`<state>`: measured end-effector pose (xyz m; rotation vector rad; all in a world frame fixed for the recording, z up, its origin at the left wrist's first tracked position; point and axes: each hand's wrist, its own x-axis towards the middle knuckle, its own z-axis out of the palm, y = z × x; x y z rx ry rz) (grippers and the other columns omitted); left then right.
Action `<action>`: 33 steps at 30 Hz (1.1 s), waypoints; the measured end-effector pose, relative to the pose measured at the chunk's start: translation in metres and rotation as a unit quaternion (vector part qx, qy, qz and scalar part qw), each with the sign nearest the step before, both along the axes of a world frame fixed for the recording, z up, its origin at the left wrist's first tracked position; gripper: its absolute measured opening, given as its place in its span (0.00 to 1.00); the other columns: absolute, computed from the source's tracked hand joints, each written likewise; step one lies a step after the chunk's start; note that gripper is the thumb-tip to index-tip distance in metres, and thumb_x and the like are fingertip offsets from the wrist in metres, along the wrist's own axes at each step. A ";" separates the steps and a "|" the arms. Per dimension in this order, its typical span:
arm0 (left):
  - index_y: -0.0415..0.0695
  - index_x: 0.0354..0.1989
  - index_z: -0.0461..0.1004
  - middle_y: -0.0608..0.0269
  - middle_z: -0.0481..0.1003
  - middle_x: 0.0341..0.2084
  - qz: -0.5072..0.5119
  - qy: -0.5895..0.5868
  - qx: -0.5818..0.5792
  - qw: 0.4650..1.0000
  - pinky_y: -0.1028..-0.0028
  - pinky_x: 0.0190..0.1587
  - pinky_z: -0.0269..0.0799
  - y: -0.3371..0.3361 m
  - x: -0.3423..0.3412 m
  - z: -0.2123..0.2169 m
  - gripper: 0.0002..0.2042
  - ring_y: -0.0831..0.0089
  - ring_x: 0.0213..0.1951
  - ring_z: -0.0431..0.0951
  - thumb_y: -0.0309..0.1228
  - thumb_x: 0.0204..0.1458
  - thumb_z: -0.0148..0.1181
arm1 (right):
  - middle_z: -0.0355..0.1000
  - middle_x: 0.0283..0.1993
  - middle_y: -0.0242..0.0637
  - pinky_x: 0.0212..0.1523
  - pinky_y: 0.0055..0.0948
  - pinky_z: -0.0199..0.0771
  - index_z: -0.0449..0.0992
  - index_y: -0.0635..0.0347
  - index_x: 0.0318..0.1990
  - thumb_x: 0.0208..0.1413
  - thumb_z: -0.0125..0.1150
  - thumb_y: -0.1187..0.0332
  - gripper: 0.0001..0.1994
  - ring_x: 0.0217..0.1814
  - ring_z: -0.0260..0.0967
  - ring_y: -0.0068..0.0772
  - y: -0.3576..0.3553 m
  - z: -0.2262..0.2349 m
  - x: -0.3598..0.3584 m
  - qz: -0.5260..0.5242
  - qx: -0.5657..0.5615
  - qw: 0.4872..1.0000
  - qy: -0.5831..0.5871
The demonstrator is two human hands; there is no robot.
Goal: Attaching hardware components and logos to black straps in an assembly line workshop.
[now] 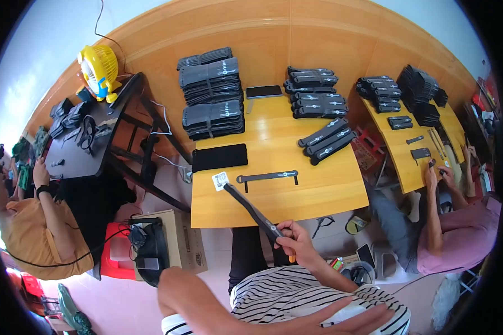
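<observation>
The person's right hand (296, 243) was closed on one end of a long, narrow, black fabric-like strap (252, 211), just off the front edge of the yellow wooden desk (324, 192); an end grip presumably left the strap's length exposed. Its far end reached over one small white printed card (220, 180) near the left edge; whether they touched could not be told. The left hand (352, 319) was low before the lap, fingers spread, with nothing visible in its grasp.

One dark grey strap with two short black tabs (268, 176) lay roughly parallel to the front edge, probably to sit straight and within reach. Toward the back-left corner rose what looked like three banded bundles of dark grey straps (209, 84), the bands likely preventing sliding. Two similar bundles (318, 106) sat near the back-right corner, with apparently three loose straps (331, 147) by the right edge. One flat black rectangle (219, 157) lay along the left edge, one slim dark tablet-like device (264, 91) at the back edge.
</observation>
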<state>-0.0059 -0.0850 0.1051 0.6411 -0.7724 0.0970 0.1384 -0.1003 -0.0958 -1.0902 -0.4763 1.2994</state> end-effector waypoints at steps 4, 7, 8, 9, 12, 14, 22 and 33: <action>0.56 0.64 0.29 0.60 0.29 0.64 0.071 0.042 0.031 0.996 0.47 0.61 0.20 0.035 0.004 0.006 0.46 0.58 0.65 0.26 0.70 0.41 0.34 | 0.70 0.26 0.35 0.15 0.12 0.47 0.64 0.62 0.43 0.50 0.55 0.76 0.13 0.15 0.52 0.11 0.003 -0.007 0.005 -0.004 -0.026 1.000 0.008; 0.54 0.61 0.34 0.60 0.34 0.60 0.087 0.081 0.110 0.987 0.50 0.58 0.25 0.048 0.000 0.016 0.42 0.59 0.61 0.32 0.66 0.41 0.36 | 0.70 0.26 0.34 0.15 0.12 0.47 0.64 0.62 0.44 0.50 0.55 0.76 0.13 0.16 0.53 0.10 0.003 -0.004 0.002 0.027 -0.019 0.999 0.008; 0.53 0.60 0.36 0.59 0.36 0.58 0.094 0.095 0.136 0.982 0.51 0.57 0.27 0.053 -0.002 0.018 0.41 0.59 0.59 0.34 0.64 0.41 0.37 | 0.70 0.26 0.34 0.15 0.12 0.47 0.64 0.62 0.44 0.50 0.55 0.76 0.13 0.16 0.53 0.10 0.002 -0.003 0.003 0.020 -0.023 1.000 0.005; 0.52 0.58 0.38 0.59 0.37 0.57 0.102 0.110 0.162 0.975 0.52 0.56 0.29 0.058 -0.003 0.020 0.39 0.59 0.58 0.35 0.63 0.42 0.37 | 0.69 0.25 0.34 0.15 0.11 0.47 0.64 0.61 0.44 0.51 0.55 0.76 0.13 0.15 0.53 0.11 0.002 -0.004 0.004 0.015 -0.019 1.000 0.007; 0.50 0.55 0.43 0.59 0.42 0.52 0.133 0.158 0.242 0.948 0.55 0.53 0.35 0.073 -0.013 0.025 0.35 0.60 0.54 0.41 0.58 0.42 0.40 | 0.68 0.26 0.35 0.14 0.11 0.46 0.64 0.61 0.44 0.51 0.55 0.76 0.12 0.16 0.53 0.11 0.000 -0.001 0.001 0.007 -0.013 1.000 0.009; 0.49 0.53 0.46 0.58 0.46 0.49 0.151 0.192 0.293 0.924 0.57 0.51 0.38 0.084 -0.017 0.026 0.32 0.60 0.51 0.44 0.55 0.42 0.41 | 0.69 0.26 0.35 0.14 0.11 0.45 0.64 0.61 0.44 0.51 0.55 0.76 0.12 0.15 0.53 0.11 0.000 -0.005 -0.005 0.013 -0.018 1.000 0.016; 0.44 0.43 0.59 0.57 0.59 0.37 0.231 0.343 0.482 0.773 0.65 0.43 0.53 0.113 -0.048 0.035 0.22 0.62 0.41 0.59 0.44 0.43 0.47 | 0.69 0.25 0.37 0.15 0.11 0.46 0.64 0.60 0.44 0.50 0.54 0.77 0.13 0.14 0.52 0.11 0.001 -0.004 -0.006 -0.009 -0.019 1.000 0.013; 0.38 0.42 0.68 0.61 0.71 0.39 0.464 0.293 0.151 0.822 0.84 0.36 0.66 0.120 -0.070 -0.138 0.15 0.78 0.37 0.71 0.38 0.55 0.49 | 0.69 0.27 0.40 0.13 0.11 0.48 0.63 0.62 0.44 0.49 0.52 0.77 0.13 0.15 0.57 0.14 0.010 0.012 0.005 0.009 0.031 0.997 0.065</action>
